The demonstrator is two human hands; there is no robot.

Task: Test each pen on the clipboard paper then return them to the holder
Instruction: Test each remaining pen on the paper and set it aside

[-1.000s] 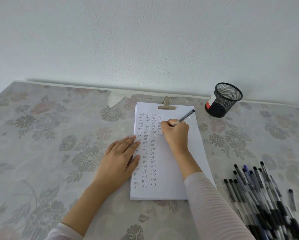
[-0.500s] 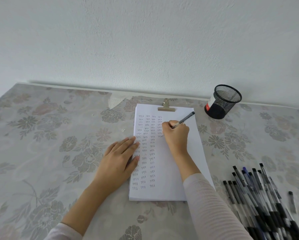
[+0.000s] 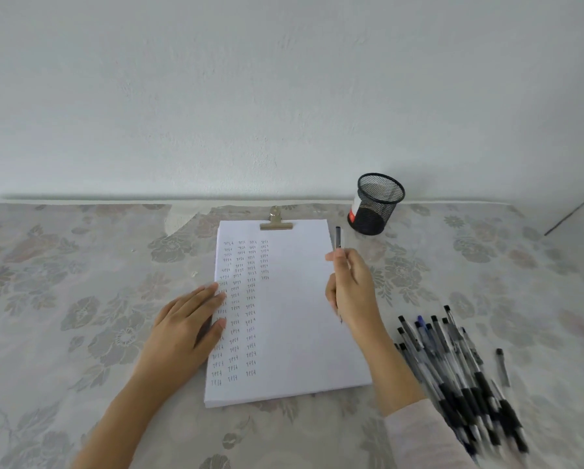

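Note:
A clipboard with white paper (image 3: 294, 316) lies in the middle of the table, its left half filled with columns of small test marks. My left hand (image 3: 189, 319) rests flat on the paper's left edge. My right hand (image 3: 351, 292) grips a dark pen (image 3: 338, 237) over the paper's right edge, the pen standing nearly upright with its tip off the sheet. A black mesh pen holder (image 3: 376, 204) stands behind the clipboard's right corner, tilted, and looks empty. Several pens (image 3: 453, 370) lie in a heap at the right front.
The table wears a grey floral cloth (image 3: 80, 299) and backs onto a white wall. A single pen cap or short pen (image 3: 502, 365) lies just right of the heap. A metal clip (image 3: 276, 222) holds the paper at the top.
My right hand has lifted the pen off the written columns and moved right, toward the paper's right edge. The left hand has stayed put. The view has shifted.

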